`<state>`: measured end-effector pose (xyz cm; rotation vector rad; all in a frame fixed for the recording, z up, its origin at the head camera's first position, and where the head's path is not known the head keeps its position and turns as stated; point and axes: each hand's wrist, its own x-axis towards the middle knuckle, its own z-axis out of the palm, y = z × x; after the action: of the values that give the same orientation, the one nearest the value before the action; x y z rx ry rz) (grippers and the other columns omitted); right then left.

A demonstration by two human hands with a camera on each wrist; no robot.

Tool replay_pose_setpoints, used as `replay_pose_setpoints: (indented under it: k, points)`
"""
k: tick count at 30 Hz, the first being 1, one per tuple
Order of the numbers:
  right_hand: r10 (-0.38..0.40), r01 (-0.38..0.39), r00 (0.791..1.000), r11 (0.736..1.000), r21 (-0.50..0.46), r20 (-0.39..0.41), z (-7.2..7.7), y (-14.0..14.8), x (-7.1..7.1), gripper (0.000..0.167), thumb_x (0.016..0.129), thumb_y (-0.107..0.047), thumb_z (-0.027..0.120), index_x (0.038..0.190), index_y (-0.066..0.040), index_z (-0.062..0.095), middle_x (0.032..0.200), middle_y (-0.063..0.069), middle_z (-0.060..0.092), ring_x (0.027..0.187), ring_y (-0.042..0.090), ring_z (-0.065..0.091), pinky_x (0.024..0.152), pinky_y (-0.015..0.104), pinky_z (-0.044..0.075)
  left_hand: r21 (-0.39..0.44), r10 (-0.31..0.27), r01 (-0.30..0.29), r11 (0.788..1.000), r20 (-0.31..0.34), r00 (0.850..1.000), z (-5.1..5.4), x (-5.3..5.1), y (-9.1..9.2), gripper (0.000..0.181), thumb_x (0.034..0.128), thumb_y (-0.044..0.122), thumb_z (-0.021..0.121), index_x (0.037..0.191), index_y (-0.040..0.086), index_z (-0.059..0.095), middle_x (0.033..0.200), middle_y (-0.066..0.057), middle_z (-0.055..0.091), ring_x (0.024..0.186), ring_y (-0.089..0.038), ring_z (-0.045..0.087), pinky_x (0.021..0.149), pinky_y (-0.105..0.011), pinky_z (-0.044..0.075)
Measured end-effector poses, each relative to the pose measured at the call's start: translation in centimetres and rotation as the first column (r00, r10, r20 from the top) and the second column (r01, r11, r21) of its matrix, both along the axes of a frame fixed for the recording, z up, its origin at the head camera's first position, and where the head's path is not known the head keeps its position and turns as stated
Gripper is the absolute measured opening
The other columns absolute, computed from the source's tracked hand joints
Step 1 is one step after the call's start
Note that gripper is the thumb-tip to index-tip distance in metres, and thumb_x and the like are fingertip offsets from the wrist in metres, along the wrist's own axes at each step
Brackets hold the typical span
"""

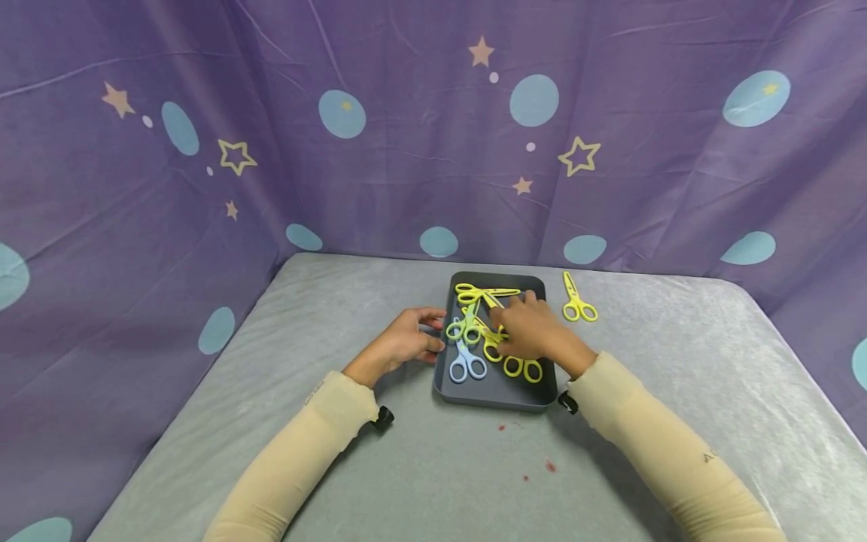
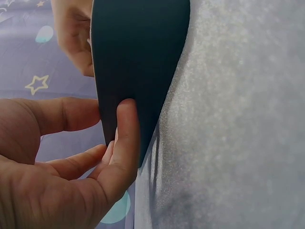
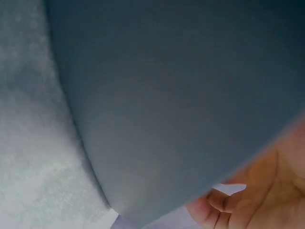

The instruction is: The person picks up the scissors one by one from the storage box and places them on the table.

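Observation:
A dark grey tray (image 1: 497,395) holds several yellow scissors (image 1: 523,369), with green-handled scissors (image 1: 471,325) and light blue scissors (image 1: 467,363) on its left side. My left hand (image 1: 406,337) rests at the tray's left wall. In the left wrist view, fingers (image 2: 127,124) of that hand lie along the outer wall, with the thumb by the rim. My right hand (image 1: 531,327) reaches inside over the yellow scissors, fingers bent downward. The tray wall (image 3: 157,105) blocks most of the right wrist view, so whether those fingertips pinch anything is hidden.
One more pair of yellow scissors (image 1: 578,302) lies on the grey cloth-covered table (image 1: 379,467), right of the tray. Small red marks (image 1: 550,467) spot the cloth in front. A purple patterned curtain (image 1: 433,150) hangs behind and along the left.

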<state>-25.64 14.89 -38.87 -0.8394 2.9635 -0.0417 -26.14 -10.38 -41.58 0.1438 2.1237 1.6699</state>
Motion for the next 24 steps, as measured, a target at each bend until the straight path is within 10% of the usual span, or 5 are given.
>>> replay_pose_setpoints:
  k: [16, 24]
  points:
    - [-0.038, 0.011, 0.984, 0.988, -0.152, -0.176, 1.3, 0.9, 0.2, 0.038, 0.086, -0.019, 0.082, 0.123, -0.013, 0.075, 0.117, 0.019, 0.063, 0.095, 0.038, 0.048, 0.073, 0.049, 0.043, 0.018, -0.023, 0.023, 1.0, -0.009, 1.0, -0.1, 0.0, -0.1, 0.07, 0.0868, -0.017, 0.065, 0.152, 0.0, 0.045, 0.135, -0.022, 0.049, 0.08, -0.023, 0.064, 0.071, -0.037, 0.064]
    - [0.019, -0.109, 0.932, 0.967, -0.229, -0.362, 1.0, 2.6, -1.0, 0.038, 0.085, -0.014, 0.079, 0.121, -0.006, 0.075, 0.12, 0.025, 0.065, 0.1, 0.041, 0.055, 0.081, 0.052, 0.043, 0.004, -0.029, 0.029, 1.0, -0.005, 1.0, -0.2, 0.0, -0.3, 0.07, 0.0882, -0.015, 0.066, 0.153, 0.002, 0.045, 0.137, -0.021, 0.049, 0.081, -0.024, 0.064, 0.071, -0.038, 0.064]
